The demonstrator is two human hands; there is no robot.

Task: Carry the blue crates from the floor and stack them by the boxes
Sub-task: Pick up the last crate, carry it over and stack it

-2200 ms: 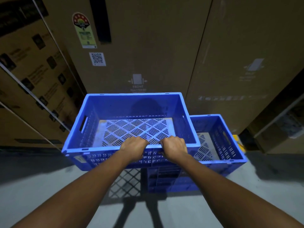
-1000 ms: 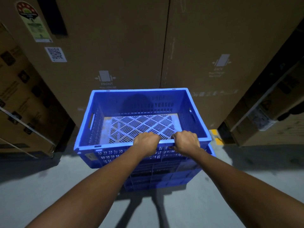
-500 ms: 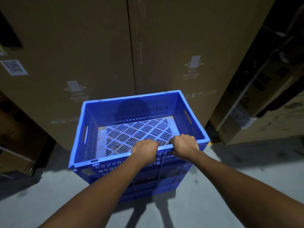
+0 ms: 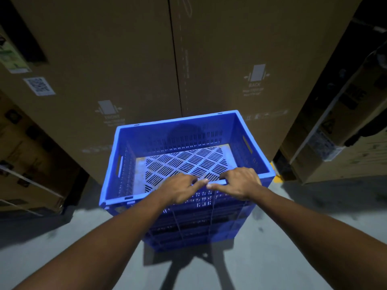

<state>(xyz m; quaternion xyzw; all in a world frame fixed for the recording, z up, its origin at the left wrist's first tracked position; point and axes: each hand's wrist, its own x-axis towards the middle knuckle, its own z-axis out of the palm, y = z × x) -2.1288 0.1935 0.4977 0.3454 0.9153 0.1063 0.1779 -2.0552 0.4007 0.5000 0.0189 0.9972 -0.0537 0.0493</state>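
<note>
An empty blue crate [image 4: 180,132] with a slotted floor sits on top of a stack of blue crates [image 4: 199,233], close to the tall cardboard boxes [image 4: 125,59]. It looks turned slightly against the crates below. Both my hands are on its near rim, side by side. My left hand [image 4: 180,189] has its fingers curled over the rim, and one finger points right along it. My right hand [image 4: 240,183] grips the rim too, its thumb lying leftward along the edge. The two hands almost touch at their tips.
A second tall box [image 4: 240,38] stands beside the first behind the stack. More cartons lie at the left [image 4: 25,153] and lean at the right [image 4: 345,122]. Grey concrete floor [image 4: 272,248] surrounds the stack, with a yellow mark [image 4: 277,177] at its right.
The crate was carried right and brought down over the stacked crates; it now sits on them. One finger of my left hand and my right thumb have stretched out along the rim.
</note>
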